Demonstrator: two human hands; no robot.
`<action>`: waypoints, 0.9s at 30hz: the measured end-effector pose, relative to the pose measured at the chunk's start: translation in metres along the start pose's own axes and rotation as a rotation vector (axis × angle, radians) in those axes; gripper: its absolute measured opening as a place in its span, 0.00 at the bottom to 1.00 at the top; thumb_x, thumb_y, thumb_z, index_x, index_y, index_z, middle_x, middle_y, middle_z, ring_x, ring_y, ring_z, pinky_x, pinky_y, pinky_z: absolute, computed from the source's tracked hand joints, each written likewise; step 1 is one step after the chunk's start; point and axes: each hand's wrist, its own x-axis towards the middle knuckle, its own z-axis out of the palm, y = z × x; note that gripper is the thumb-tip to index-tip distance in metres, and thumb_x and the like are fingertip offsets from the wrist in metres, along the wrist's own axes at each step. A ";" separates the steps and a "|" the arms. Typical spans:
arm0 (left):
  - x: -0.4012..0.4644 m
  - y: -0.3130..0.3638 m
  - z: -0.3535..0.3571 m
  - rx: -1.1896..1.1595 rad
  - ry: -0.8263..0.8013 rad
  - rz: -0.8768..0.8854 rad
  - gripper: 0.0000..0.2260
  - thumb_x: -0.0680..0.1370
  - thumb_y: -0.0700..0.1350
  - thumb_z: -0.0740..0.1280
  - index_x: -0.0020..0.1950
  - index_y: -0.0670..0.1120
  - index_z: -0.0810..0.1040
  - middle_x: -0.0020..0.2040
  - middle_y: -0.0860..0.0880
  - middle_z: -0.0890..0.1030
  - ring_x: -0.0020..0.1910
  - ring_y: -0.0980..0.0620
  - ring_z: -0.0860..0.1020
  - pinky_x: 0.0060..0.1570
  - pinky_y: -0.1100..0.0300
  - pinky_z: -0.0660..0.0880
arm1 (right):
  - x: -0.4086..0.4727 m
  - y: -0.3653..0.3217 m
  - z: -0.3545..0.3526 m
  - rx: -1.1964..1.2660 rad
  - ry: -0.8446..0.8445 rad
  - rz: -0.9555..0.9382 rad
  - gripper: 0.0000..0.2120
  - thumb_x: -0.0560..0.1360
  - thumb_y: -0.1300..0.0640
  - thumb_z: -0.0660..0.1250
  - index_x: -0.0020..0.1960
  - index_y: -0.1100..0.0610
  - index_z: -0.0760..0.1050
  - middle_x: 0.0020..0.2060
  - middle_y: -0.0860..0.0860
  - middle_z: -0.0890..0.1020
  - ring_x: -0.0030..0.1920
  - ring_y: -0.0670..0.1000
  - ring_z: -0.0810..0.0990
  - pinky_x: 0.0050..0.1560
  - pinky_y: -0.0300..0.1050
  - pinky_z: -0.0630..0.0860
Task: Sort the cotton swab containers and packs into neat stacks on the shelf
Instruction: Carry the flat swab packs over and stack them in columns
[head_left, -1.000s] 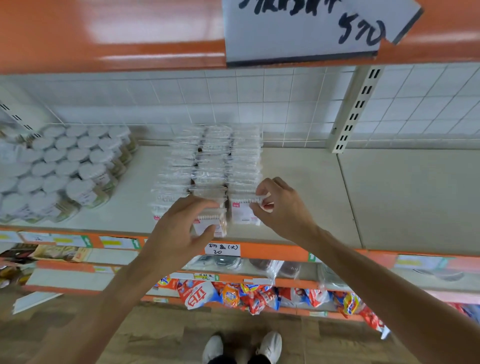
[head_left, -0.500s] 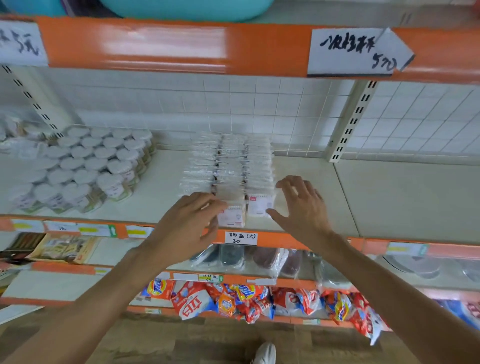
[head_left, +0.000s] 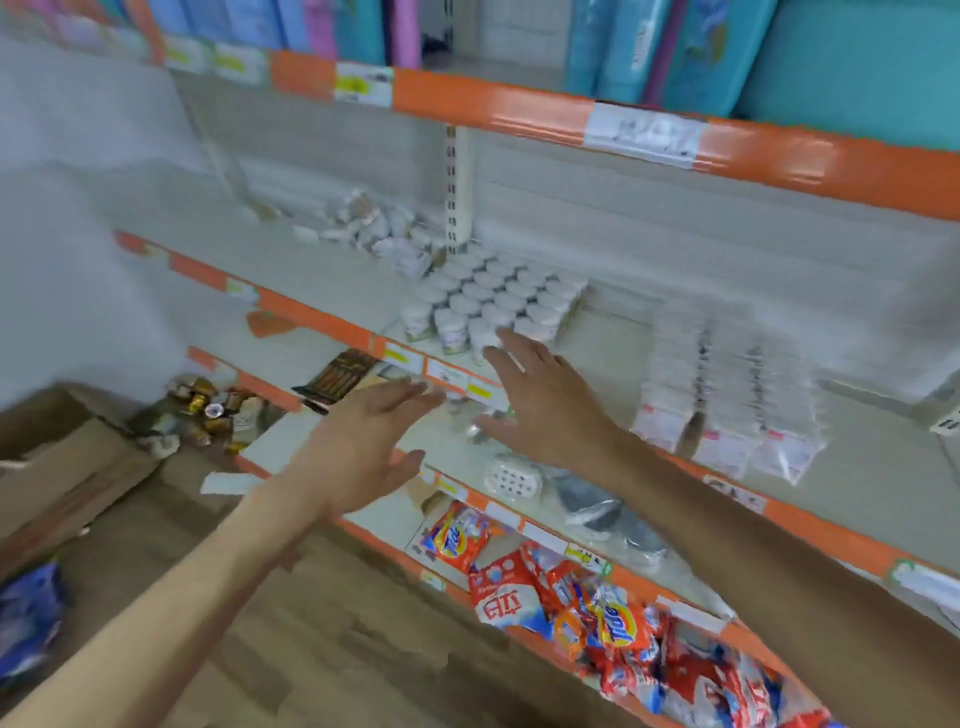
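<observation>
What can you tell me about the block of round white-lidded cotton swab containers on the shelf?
The round containers stand upright in a tight block of several rows on the pale shelf, near the upright post. Each looks like a clear plastic tub with a white lid and a label on its side; blur hides the print. Loose white packs lie behind them to the left. The right hand is open in front of the front row; whether it touches is unclear.

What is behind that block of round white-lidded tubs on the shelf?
Behind the round tubs is the pale back panel with a slotted upright; a loose heap of white packs lies behind and left. The right hand hides part of the front row.
</observation>
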 end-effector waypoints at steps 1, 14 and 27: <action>-0.019 -0.014 -0.009 0.015 0.007 -0.040 0.27 0.75 0.52 0.69 0.73 0.46 0.73 0.69 0.42 0.77 0.67 0.41 0.76 0.64 0.47 0.73 | 0.016 -0.022 0.001 0.020 -0.003 -0.043 0.38 0.77 0.40 0.67 0.79 0.58 0.60 0.80 0.57 0.56 0.77 0.59 0.59 0.73 0.56 0.63; -0.096 -0.156 -0.043 0.032 0.026 -0.326 0.33 0.77 0.53 0.69 0.80 0.55 0.61 0.78 0.49 0.66 0.80 0.48 0.57 0.74 0.41 0.63 | 0.150 -0.139 0.034 0.148 -0.097 -0.254 0.35 0.80 0.37 0.61 0.78 0.55 0.59 0.79 0.52 0.57 0.77 0.53 0.57 0.73 0.50 0.58; -0.019 -0.336 -0.045 0.092 -0.040 -0.357 0.32 0.77 0.58 0.67 0.79 0.57 0.60 0.77 0.46 0.68 0.79 0.46 0.60 0.73 0.44 0.65 | 0.359 -0.121 0.092 0.220 -0.280 -0.223 0.35 0.81 0.33 0.52 0.81 0.52 0.51 0.81 0.53 0.50 0.80 0.54 0.52 0.76 0.54 0.57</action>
